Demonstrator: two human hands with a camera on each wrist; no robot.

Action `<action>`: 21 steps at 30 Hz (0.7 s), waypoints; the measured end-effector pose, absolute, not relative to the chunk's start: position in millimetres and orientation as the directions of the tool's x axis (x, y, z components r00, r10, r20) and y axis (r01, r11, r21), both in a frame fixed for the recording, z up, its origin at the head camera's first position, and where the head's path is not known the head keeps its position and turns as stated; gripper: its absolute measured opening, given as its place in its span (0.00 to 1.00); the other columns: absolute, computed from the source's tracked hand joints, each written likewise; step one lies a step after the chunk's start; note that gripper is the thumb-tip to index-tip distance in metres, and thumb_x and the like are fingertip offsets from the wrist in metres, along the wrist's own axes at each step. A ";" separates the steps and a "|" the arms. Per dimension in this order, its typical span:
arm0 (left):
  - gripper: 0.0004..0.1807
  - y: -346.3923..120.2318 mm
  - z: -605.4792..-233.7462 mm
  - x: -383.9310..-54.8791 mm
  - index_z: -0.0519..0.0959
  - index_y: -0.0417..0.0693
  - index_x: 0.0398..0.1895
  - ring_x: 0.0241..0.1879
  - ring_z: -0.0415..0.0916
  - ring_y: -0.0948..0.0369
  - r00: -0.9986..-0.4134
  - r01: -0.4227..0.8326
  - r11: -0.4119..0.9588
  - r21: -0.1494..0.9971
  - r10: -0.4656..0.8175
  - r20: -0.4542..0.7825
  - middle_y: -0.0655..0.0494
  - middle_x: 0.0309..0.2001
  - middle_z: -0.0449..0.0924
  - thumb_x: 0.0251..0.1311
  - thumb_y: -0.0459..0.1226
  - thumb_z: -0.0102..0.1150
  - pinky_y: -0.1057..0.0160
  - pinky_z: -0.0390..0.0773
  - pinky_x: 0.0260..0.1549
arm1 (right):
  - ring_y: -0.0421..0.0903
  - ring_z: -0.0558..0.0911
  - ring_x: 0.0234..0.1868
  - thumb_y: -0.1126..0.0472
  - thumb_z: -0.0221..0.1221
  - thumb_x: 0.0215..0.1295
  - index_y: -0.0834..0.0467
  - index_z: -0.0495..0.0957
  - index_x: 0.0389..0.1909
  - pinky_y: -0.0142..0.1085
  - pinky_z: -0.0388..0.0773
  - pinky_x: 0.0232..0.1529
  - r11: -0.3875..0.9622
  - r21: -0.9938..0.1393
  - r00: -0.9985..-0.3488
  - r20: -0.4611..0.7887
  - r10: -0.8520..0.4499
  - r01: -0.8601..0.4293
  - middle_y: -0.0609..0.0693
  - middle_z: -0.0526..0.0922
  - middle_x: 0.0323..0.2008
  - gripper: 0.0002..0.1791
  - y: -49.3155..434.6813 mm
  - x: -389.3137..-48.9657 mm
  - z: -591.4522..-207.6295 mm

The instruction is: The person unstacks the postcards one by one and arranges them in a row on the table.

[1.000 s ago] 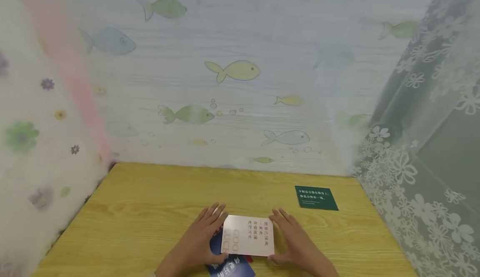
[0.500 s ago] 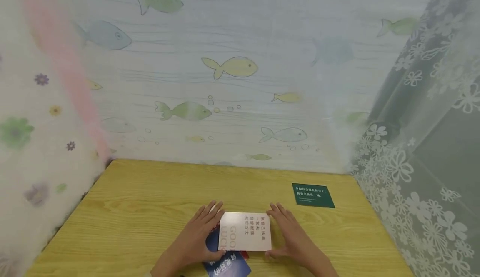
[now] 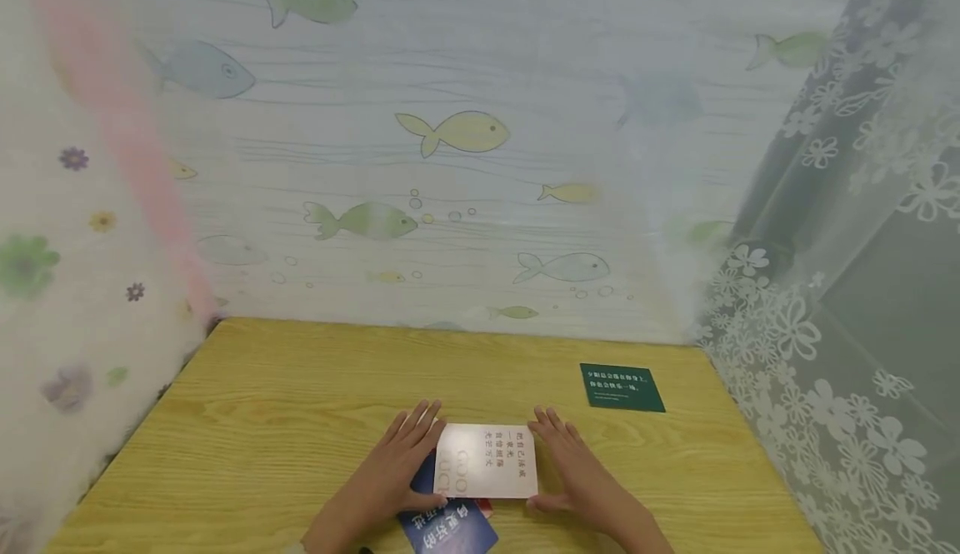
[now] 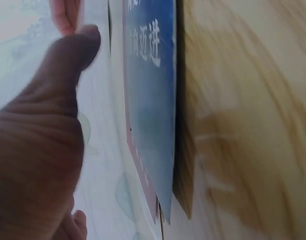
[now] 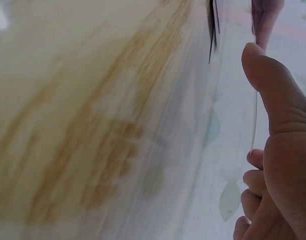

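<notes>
A white card [image 3: 486,461] with dark writing and the words "GOOD LUCK" spans the space between my two hands in the head view. My left hand [image 3: 390,475] holds its left short edge, thumb at the near corner and fingers at the far one. The right hand [image 3: 588,479] holds the opposite edge likewise. In the right wrist view the card's thin edge [image 5: 255,120] runs between thumb and fingertips, raised off the table. Partly beneath it lies a blue card [image 3: 450,529] with white writing, with a sliver of a red card [image 3: 486,507] showing.
A dark green card [image 3: 622,387] with white text lies at the back right of the wooden table [image 3: 300,404]. A fish-printed curtain [image 3: 465,204] hangs behind, and floral lace [image 3: 810,354] borders the right side. A small dark object [image 3: 365,550] peeks in at the bottom edge.
The head view has shifted slightly, so everything sits a little further left and higher. Both hands keep the same hold on the white card.
</notes>
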State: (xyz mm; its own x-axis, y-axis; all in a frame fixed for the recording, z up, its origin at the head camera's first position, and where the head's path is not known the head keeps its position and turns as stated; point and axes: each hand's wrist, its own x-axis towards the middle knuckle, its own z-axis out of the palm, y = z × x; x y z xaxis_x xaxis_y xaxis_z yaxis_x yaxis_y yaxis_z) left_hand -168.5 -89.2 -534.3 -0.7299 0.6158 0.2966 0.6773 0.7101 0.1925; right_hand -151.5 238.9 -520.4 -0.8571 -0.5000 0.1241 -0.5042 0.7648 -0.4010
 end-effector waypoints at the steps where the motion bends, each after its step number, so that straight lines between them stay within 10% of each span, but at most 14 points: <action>1: 0.57 -88.3 -534.3 -168.5 0.65 0.37 0.75 0.77 0.56 0.43 -0.732 0.675 0.714 0.187 0.615 0.293 0.41 0.78 0.58 0.48 0.63 0.72 0.53 0.46 0.79 | 0.61 0.52 0.80 0.45 0.76 0.49 0.65 0.58 0.76 0.42 0.37 0.80 0.762 -0.407 -0.857 0.125 -0.500 -0.504 0.61 0.55 0.79 0.58 238.9 -151.3 -520.3; 5: 0.57 -85.2 -535.9 -169.0 0.64 0.35 0.75 0.77 0.56 0.43 -0.743 0.663 0.727 0.180 0.611 0.273 0.40 0.78 0.57 0.49 0.62 0.71 0.43 0.61 0.72 | 0.62 0.53 0.79 0.43 0.74 0.51 0.65 0.58 0.77 0.30 0.27 0.76 0.762 -0.400 -0.855 0.141 -0.499 -0.510 0.61 0.55 0.79 0.58 238.7 -150.7 -520.3; 12: 0.56 -81.9 -539.3 -169.5 0.61 0.36 0.77 0.78 0.53 0.44 -0.777 0.628 0.745 0.223 0.589 0.222 0.41 0.79 0.55 0.53 0.62 0.69 0.41 0.60 0.73 | 0.62 0.53 0.79 0.43 0.73 0.53 0.66 0.58 0.77 0.57 0.48 0.76 0.774 -0.379 -0.858 0.129 -0.498 -0.507 0.62 0.54 0.79 0.57 239.2 -152.9 -521.6; 21: 0.55 -78.3 -537.9 -174.3 0.60 0.37 0.77 0.78 0.53 0.43 -0.775 0.632 0.739 0.234 0.595 0.214 0.42 0.79 0.56 0.56 0.62 0.66 0.41 0.59 0.74 | 0.63 0.50 0.80 0.44 0.75 0.52 0.64 0.57 0.77 0.60 0.48 0.77 0.772 -0.408 -0.864 0.095 -0.495 -0.487 0.61 0.52 0.80 0.58 245.4 -162.4 -523.1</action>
State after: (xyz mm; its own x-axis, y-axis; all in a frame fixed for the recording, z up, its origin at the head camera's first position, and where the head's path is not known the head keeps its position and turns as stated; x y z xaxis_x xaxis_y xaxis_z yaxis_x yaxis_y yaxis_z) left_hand -174.3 -78.3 -537.9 -0.7751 0.5947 0.2135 0.6316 0.7391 0.2341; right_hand -162.4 245.4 -523.1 -0.8637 -0.4951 0.0950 -0.4874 0.7721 -0.4078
